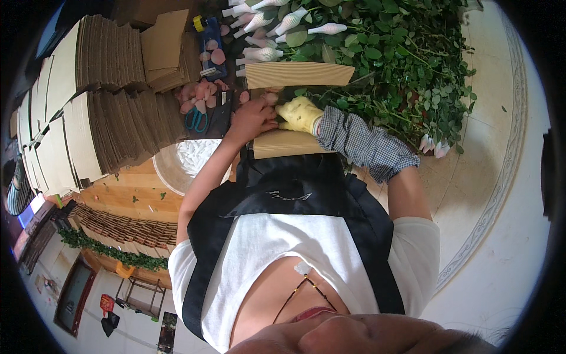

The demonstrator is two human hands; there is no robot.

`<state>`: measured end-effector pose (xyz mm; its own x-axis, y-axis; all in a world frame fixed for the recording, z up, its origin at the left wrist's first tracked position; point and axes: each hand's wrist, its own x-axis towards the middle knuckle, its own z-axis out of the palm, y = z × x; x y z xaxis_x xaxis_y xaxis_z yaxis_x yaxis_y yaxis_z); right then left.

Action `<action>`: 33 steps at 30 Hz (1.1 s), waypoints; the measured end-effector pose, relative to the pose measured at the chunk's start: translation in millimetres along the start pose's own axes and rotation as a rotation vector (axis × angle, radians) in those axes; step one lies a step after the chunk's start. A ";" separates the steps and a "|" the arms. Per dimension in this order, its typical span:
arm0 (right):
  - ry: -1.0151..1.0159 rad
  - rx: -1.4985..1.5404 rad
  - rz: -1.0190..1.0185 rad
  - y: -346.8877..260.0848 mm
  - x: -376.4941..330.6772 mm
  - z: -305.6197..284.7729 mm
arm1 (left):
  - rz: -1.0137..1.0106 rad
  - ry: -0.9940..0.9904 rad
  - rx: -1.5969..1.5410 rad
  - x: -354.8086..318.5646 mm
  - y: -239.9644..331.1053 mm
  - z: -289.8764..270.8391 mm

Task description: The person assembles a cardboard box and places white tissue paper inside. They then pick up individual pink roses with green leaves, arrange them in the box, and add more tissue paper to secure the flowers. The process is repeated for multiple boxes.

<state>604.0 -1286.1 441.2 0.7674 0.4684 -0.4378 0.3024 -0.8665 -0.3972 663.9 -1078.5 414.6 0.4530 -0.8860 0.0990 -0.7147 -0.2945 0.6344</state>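
Working right in front of the apron, both hands meet over a sheet of corrugated cardboard [289,143] lying on the bench. Left hand [252,120] is bare with fingers curled down, though I can't tell what it grips. Right hand [300,114] wears a yellow glove and a checked sleeve cover, pressed against the rose stems [377,65]. Another corrugated sheet [298,75] wraps the netted buds further up. Blue-handled scissors [197,120] sit just left, beside loose pink petals [197,93] and tall cardboard stacks [100,106].

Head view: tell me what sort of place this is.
Probably a flower-packing workshop: netted rosebuds on leafy stems, stacks of corrugated cardboard sheets, and scissors among loose pink petals.
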 end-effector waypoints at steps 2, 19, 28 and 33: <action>0.031 0.098 0.154 -2.9 -15.8 -19.1 | -0.019 -0.091 0.000 10.5 3.6 -0.2; 0.379 -0.027 0.231 35.5 4.4 13.8 | -0.105 -0.070 -0.063 3.1 9.4 -2.2; 0.195 0.003 0.345 10.5 -7.5 -16.0 | -0.534 0.441 -0.261 7.2 -23.2 20.1; 0.365 0.004 0.211 5.9 -22.5 -26.2 | -0.591 0.423 -0.263 28.4 -15.7 54.7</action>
<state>603.3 -1306.2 469.8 0.9624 0.1881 -0.1962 0.1151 -0.9360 -0.3327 658.9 -1118.6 365.5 0.9228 -0.3801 -0.0622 -0.1642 -0.5343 0.8292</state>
